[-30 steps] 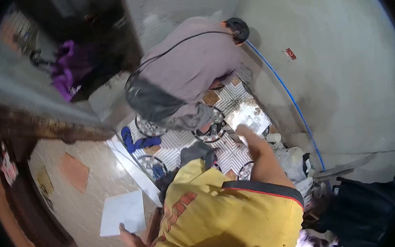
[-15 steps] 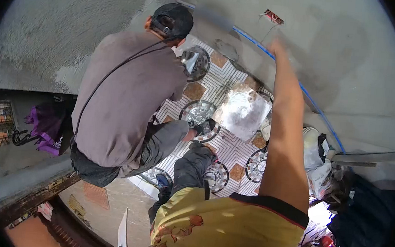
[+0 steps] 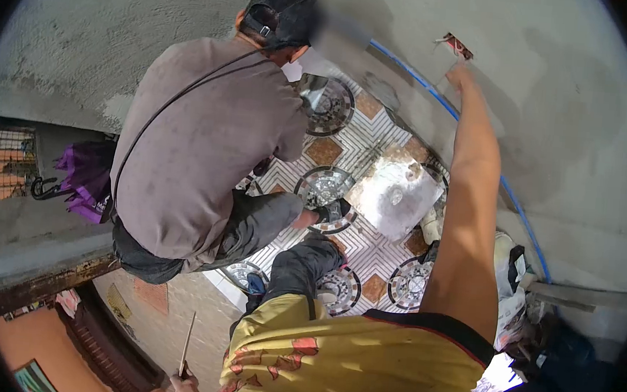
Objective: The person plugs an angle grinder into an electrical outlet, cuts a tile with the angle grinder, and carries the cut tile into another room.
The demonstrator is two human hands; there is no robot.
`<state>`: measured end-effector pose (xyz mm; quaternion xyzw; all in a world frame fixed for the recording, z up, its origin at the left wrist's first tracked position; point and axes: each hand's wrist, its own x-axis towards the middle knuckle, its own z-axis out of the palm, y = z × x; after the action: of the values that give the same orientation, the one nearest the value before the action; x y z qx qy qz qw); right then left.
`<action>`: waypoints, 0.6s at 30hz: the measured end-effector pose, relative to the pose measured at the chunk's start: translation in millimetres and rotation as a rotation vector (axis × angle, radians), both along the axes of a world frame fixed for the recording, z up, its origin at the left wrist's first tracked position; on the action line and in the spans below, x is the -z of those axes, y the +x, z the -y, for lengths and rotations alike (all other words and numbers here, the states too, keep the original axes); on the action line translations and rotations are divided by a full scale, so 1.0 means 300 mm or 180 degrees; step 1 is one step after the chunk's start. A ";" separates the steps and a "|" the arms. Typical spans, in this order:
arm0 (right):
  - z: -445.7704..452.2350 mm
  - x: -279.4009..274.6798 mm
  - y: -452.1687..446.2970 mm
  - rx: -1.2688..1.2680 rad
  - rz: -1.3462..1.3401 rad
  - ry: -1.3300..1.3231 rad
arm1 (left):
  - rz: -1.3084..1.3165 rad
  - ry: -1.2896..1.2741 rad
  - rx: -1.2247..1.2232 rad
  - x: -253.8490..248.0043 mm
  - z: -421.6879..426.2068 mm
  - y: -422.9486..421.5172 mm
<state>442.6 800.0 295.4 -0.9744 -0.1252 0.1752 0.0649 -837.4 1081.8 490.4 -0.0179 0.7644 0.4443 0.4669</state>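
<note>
At the bottom left, my left hand (image 3: 186,388) grips a thin, pale flat piece (image 3: 188,342), which stands upright and shows almost edge-on. My right arm stretches up to the grey plastered wall (image 3: 554,126). Just below a red electrical box (image 3: 458,47) set in that wall is my right hand (image 3: 458,75). Its fingers look closed, close to the wires (image 3: 443,40) coming out of the box; whether they hold a wire is too small to tell. A blue conduit (image 3: 418,77) runs along the wall beneath this hand.
A person in a grey shirt (image 3: 207,143) and black cap crouches on the left, their hands mostly hidden. A dusty whitish square slab (image 3: 395,191) lies on the patterned tile floor (image 3: 324,153). A purple umbrella (image 3: 86,178) hangs at left; plastic bags (image 3: 509,314) are at right.
My right hand has moved right and nearer the red box. The flat piece in my left hand has turned from showing its face to nearly edge-on. The view has shifted slightly.
</note>
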 end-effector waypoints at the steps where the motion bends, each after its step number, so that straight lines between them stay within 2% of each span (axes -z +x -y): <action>1: 0.011 0.006 0.013 -0.0238 0.0201 -0.0084 | 0.0266 -0.0182 -0.0223 -0.015 -0.019 0.002; 3: 0.023 0.008 -0.011 -0.0579 0.0783 -0.0002 | 0.0117 -0.0203 0.0220 0.021 0.015 0.008; 4: 0.024 0.002 -0.048 -0.0693 0.1157 0.0154 | -0.0340 -0.0062 0.0889 0.042 0.040 0.009; 6: -0.010 -0.040 -0.083 -0.0327 0.1008 0.0531 | -0.1308 0.0159 0.2244 0.069 0.083 0.005; 8: -0.021 -0.053 -0.092 0.0062 0.0642 0.0624 | -0.1489 0.0217 0.2584 0.091 0.107 -0.002; 9: -0.021 -0.055 -0.099 0.0189 0.0520 0.0600 | -0.1187 0.0189 0.2221 0.113 0.113 -0.013; 11: -0.019 -0.028 -0.083 0.0039 0.0640 0.0387 | -0.0201 0.0212 0.0128 0.198 0.086 0.005; 13: 0.025 0.083 0.003 -0.0373 0.0923 0.0272 | -0.0280 0.0032 0.0350 0.175 0.099 0.040; 15: 0.006 0.033 -0.008 -0.0441 0.0969 0.0335 | -0.0366 0.0007 0.0382 0.161 0.110 0.052; 17: -0.004 -0.095 -0.052 -0.0265 0.0355 0.0147 | -0.0461 0.0104 0.0220 0.199 0.112 0.065; 18: 0.005 -0.104 -0.048 -0.0313 0.0413 0.0138 | -0.0419 0.0134 0.0152 0.220 0.109 0.079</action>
<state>428.3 798.5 326.6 -0.9747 -0.1806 0.1118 0.0691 -813.7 1049.2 424.3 0.0393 0.7841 0.4492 0.4264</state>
